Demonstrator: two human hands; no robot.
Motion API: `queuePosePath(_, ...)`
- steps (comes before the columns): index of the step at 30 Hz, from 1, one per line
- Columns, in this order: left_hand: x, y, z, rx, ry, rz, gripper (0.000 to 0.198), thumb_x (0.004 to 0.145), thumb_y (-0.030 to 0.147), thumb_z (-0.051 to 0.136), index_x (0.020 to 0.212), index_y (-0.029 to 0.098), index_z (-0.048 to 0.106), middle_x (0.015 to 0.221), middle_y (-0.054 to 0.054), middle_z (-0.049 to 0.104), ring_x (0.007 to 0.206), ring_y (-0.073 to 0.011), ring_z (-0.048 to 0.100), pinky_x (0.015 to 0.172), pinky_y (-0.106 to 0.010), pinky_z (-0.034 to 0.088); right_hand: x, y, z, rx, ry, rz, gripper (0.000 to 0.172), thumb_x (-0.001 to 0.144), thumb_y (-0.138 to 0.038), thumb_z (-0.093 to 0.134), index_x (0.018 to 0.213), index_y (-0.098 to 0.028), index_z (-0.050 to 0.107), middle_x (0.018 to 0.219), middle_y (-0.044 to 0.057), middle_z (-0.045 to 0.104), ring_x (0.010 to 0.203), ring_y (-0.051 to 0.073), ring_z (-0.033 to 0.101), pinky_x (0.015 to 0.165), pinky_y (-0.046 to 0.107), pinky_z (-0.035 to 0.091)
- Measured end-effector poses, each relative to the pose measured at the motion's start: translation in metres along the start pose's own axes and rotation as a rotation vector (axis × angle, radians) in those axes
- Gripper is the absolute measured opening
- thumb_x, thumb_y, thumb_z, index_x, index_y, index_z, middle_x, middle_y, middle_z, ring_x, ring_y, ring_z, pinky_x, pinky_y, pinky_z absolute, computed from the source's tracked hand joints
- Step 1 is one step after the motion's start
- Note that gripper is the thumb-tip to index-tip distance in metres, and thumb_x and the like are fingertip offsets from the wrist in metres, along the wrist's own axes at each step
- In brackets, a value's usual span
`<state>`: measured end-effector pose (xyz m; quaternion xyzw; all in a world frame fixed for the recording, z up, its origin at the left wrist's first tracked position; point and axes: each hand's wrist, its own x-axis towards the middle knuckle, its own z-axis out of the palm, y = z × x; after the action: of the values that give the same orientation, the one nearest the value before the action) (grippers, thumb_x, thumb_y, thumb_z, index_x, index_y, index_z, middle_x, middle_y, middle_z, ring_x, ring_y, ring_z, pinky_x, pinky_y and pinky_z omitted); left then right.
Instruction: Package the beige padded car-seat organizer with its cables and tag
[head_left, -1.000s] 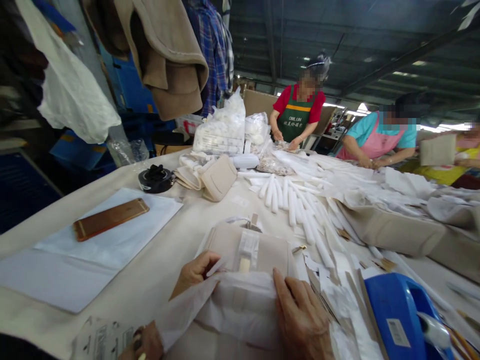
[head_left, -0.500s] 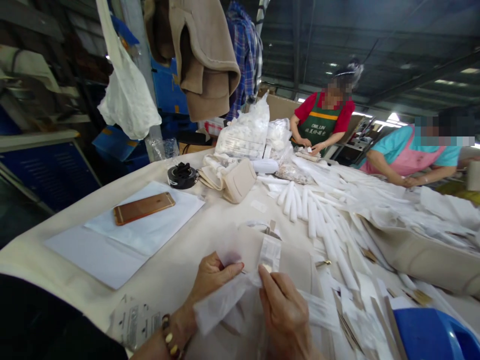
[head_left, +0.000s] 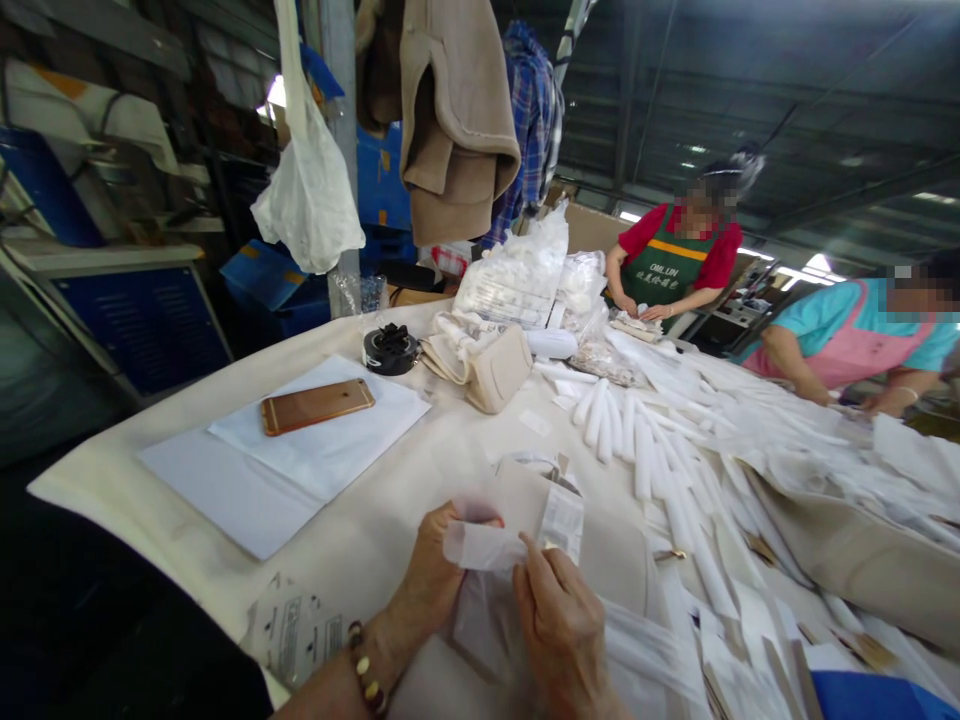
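Between my hands is a strip of thin, translucent white wrapping sheet (head_left: pixel 487 548), its material plastic or paper, I cannot tell which. My left hand (head_left: pixel 431 570) is closed on its left end, with the fingertips partly behind it. My right hand (head_left: pixel 559 625) pinches its right end between thumb and fingers. Below them lies a beige bag (head_left: pixel 611 535), partly covered by more translucent sheet. A small clear packet (head_left: pixel 562 522) rests on the bag, just beyond my right fingers.
A phone (head_left: pixel 319 406) lies on white sheets (head_left: pixel 225 490) at the left. Farther back are a black tape roll (head_left: pixel 390 350) and a cream bag (head_left: pixel 495 370). White rolled tubes (head_left: pixel 645 460) spread across the right. Two co-workers (head_left: pixel 679 260) stand across the table.
The strip's loose end, which hung down to the left, is now raised and stretched level between my hands. The camera view has shifted left, so the surroundings appear farther right.
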<state>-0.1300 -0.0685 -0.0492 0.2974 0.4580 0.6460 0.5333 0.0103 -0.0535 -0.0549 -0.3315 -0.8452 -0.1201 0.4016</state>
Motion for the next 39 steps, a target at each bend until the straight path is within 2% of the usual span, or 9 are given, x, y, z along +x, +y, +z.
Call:
queuePosePath(4,-0.003,0.004,0.001,0.012,-0.005,0.048,0.030,0.062,0.026,0.073,0.087,0.016,0.062,0.069,0.003,0.059,0.063,-0.0112,0.052,0.058,-0.020,0.043,0.003,-0.001,-0.002,0.070,-0.006,0.096,0.023,0.095,-0.018,0.038,0.095,-0.013,0.061,0.063,0.001,0.054,0.055,0.011,0.055,0.052,0.020,0.046)
queuePosePath(8,-0.004,0.006,-0.001,-0.051,-0.132,0.091,0.051,0.056,0.021,0.076,0.104,0.019,0.059,0.080,0.004,0.060,0.067,-0.0105,0.052,0.060,-0.019,0.041,0.006,-0.002,-0.008,0.099,-0.014,0.131,0.027,0.095,-0.019,0.037,0.080,-0.015,0.059,0.059,-0.001,0.051,0.051,0.009,0.053,0.049,0.018,0.043)
queuePosePath(12,-0.003,0.007,-0.001,0.009,-0.217,0.098,0.030,0.055,0.021,0.078,0.081,0.015,0.065,0.071,0.003,0.058,0.064,-0.0102,0.049,0.060,-0.019,0.038,0.002,-0.001,-0.006,0.056,-0.038,0.103,0.029,0.096,-0.020,0.035,0.088,-0.011,0.062,0.061,0.000,0.052,0.052,0.009,0.054,0.050,0.018,0.042)
queuePosePath(15,-0.001,0.006,0.003,0.004,-0.183,0.096,0.018,0.061,0.025,0.074,0.068,0.014,0.062,0.066,0.003,0.055,0.065,-0.0112,0.048,0.063,-0.021,0.040,0.000,-0.001,-0.003,0.029,-0.039,0.065,0.028,0.097,-0.020,0.035,0.097,-0.009,0.061,0.061,0.000,0.051,0.052,0.009,0.052,0.050,0.018,0.041)
queuePosePath(23,0.001,0.001,0.006,0.002,-0.029,0.079,0.025,0.064,0.028,0.071,0.081,0.017,0.057,0.070,0.004,0.059,0.065,-0.0118,0.051,0.063,-0.022,0.043,0.006,-0.010,0.000,-0.123,-0.021,-0.040,0.025,0.097,-0.018,0.033,0.091,-0.011,0.057,0.058,-0.001,0.051,0.053,0.012,0.050,0.053,0.024,0.036)
queuePosePath(31,-0.001,0.000,0.006,0.040,0.114,0.098,0.021,0.065,0.025,0.068,0.079,0.016,0.054,0.068,0.003,0.060,0.067,-0.0119,0.054,0.067,-0.022,0.044,0.008,-0.012,0.003,-0.221,-0.049,-0.017,0.032,0.098,-0.021,0.027,0.103,-0.010,0.056,0.062,0.001,0.055,0.057,0.013,0.053,0.054,0.023,0.037)
queuePosePath(33,-0.002,0.000,0.005,-0.001,0.081,0.100,0.024,0.070,0.026,0.062,0.089,0.019,0.050,0.073,0.004,0.061,0.066,-0.0119,0.054,0.065,-0.023,0.045,0.008,-0.012,0.004,-0.227,-0.058,-0.021,0.031,0.098,-0.021,0.027,0.103,-0.010,0.056,0.063,0.001,0.056,0.057,0.013,0.053,0.054,0.023,0.038)
queuePosePath(35,-0.003,0.001,0.003,-0.064,-0.031,0.114,0.028,0.071,0.023,0.057,0.097,0.021,0.047,0.078,0.004,0.062,0.066,-0.0120,0.054,0.064,-0.024,0.045,0.008,-0.012,0.004,-0.233,-0.054,-0.014,0.030,0.098,-0.021,0.028,0.101,-0.011,0.056,0.062,0.001,0.054,0.057,0.013,0.052,0.053,0.024,0.038)
queuePosePath(39,-0.005,0.002,0.001,-0.116,-0.238,0.167,0.030,0.068,0.024,0.061,0.096,0.019,0.051,0.085,0.000,0.063,0.076,-0.0143,0.056,0.071,-0.024,0.045,0.007,-0.013,0.007,-0.255,-0.053,0.010,0.031,0.098,-0.022,0.026,0.101,-0.012,0.055,0.061,0.001,0.052,0.056,0.015,0.051,0.051,0.025,0.038)
